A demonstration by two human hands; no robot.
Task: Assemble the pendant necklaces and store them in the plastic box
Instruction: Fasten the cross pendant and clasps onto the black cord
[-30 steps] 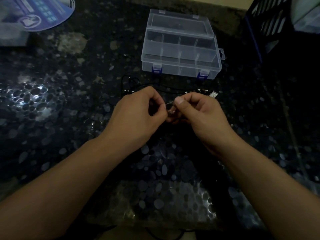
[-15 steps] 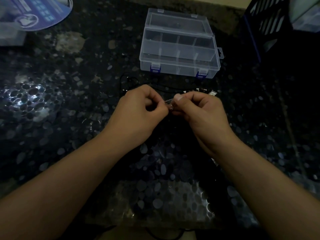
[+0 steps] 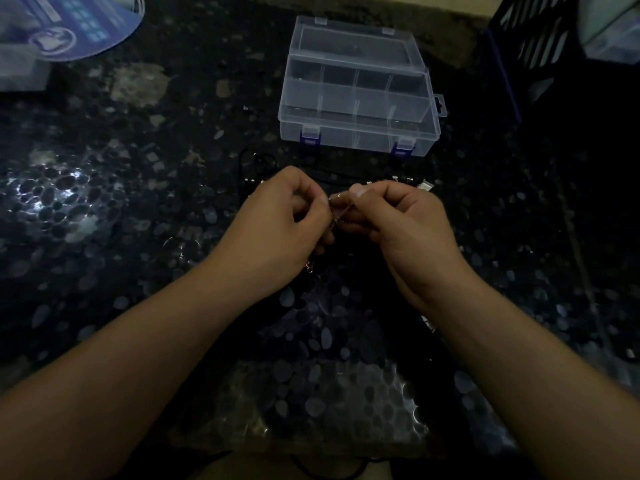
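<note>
Since 1 second ago both hands have come a little closer together, and the small metal piece between them is now more covered by the fingers. I see the left hand [image 3: 277, 223] with curled fingers, pinching a thin silver chain [image 3: 341, 211] at its thumb tip. The right hand [image 3: 398, 220] pinches the same chain from the right side, thumb on top. Both hands are held above the dark speckled worktop [image 3: 138, 202], almost touching each other. Whether a pendant is already on the chain I cannot tell, because the light is weak. Black cords [image 3: 259, 161] lie on the worktop just beyond the hands. Farther away stands the clear plastic box [image 3: 356, 95], with its lid open and 2 blue latches on the near side. A blue paper [image 3: 79, 26] lies far left, and a dark crate [image 3: 533, 53] stands far right.
</note>
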